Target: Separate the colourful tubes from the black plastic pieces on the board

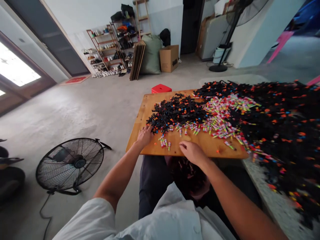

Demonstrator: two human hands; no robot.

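Note:
On the wooden tabletop (136,125) lies a heap of small black plastic toy pieces, seemingly toy guns (178,111), with orange and blue bits. My left hand (145,135) rests at the heap's near left edge, fingers stretched toward the black pieces and touching them. My right hand (191,150) is closed with curled fingers just above the table's front edge; what is in it, if anything, is hidden. Between the hands lie a few small tubes with pink and yellow-green colouring (163,142). Many more such tubes (220,115) are piled right of the black heap.
A much larger mass of black pieces (282,113) covers the surface on the right. A floor fan (80,162) stands at left. Beyond the table are a red stool (161,88), a cardboard box (169,58), a big sack (150,55) and a shoe rack (107,50).

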